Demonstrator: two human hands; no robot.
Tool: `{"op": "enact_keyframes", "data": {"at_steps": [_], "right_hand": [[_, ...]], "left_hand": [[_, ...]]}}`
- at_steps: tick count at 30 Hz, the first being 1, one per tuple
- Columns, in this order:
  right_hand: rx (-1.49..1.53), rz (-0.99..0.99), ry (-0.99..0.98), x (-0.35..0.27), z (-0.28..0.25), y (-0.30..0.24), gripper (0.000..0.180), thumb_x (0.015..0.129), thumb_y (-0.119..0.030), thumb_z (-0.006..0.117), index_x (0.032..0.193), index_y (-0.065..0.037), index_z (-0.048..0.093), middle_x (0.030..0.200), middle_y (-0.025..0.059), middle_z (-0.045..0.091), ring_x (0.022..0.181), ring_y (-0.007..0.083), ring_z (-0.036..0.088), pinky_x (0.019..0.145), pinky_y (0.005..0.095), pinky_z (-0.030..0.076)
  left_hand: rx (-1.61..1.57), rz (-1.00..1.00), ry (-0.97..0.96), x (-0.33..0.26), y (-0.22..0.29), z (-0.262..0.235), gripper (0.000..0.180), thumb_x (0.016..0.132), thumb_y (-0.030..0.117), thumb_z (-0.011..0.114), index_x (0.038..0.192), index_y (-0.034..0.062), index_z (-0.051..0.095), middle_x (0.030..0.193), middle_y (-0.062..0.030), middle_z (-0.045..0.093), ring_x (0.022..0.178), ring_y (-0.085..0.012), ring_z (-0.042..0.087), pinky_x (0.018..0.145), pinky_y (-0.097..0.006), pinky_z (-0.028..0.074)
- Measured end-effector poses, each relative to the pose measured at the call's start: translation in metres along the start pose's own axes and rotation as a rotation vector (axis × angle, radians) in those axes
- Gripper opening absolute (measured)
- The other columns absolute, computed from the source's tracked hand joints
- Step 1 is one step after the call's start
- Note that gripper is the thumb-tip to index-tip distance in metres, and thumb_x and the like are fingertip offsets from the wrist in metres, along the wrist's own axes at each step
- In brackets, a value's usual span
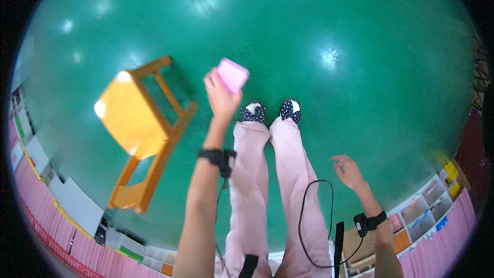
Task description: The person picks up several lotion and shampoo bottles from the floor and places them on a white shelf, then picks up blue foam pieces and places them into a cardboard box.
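Note:
A pink, flat, rectangular thing with rounded corners (233,74) is in my left hand (222,96), held out above the floor ahead of my feet. The fingers are closed around its near side; what kind of thing it is does not show clearly. My right hand (351,173) hangs low at my right side, holding nothing, its fingers loosely bent and apart. A yellow wooden chair (134,118) lies or stands tilted in view to the left of my left hand, apart from it.
The green floor (360,103) is glossy. Black straps with small devices sit on both wrists, and a black cable (300,226) loops by my right leg. Low shelves with bins (419,211) and pink curtains (87,252) line the lower edges.

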State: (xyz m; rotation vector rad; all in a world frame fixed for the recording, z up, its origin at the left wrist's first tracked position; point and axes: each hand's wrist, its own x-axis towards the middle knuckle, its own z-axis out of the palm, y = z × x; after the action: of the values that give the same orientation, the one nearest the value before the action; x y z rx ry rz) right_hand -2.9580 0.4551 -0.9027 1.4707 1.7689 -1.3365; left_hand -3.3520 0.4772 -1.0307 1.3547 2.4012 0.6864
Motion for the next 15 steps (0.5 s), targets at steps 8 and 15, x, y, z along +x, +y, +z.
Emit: {"op": "enact_keyframes", "data": {"at_steps": [8, 15], "right_hand": [[1.031, -0.356, 0.399, -0.209, -0.128, -0.201, 0.060, 0.069, -0.012, 0.068, 0.121, -0.008, 0.039, 0.120, 0.0110, 0.044, 0.109, 0.0202, 0.044, 0.083, 0.0313, 0.043], [1.325, -0.637, 0.563, -0.384, -0.147, -0.236, 0.052, 0.066, -0.008, 0.070, 0.112, -0.003, 0.045, 0.096, 0.0048, 0.055, 0.089, 0.0124, 0.053, 0.077, 0.0276, 0.045]], "left_hand": [[-0.484, 0.311, -0.500, -0.073, 0.286, -0.294, 0.065, 0.053, -0.008, 0.061, 0.113, 0.0061, 0.041, 0.110, -0.0196, 0.036, 0.105, -0.0383, 0.040, 0.086, -0.039, 0.040], [-0.865, 0.531, -0.942, -0.126, 0.426, -0.449, 0.085, 0.055, -0.010, 0.062, 0.129, 0.0110, 0.026, 0.119, -0.0172, 0.030, 0.100, -0.0290, 0.048, 0.082, -0.035, 0.045]]}}
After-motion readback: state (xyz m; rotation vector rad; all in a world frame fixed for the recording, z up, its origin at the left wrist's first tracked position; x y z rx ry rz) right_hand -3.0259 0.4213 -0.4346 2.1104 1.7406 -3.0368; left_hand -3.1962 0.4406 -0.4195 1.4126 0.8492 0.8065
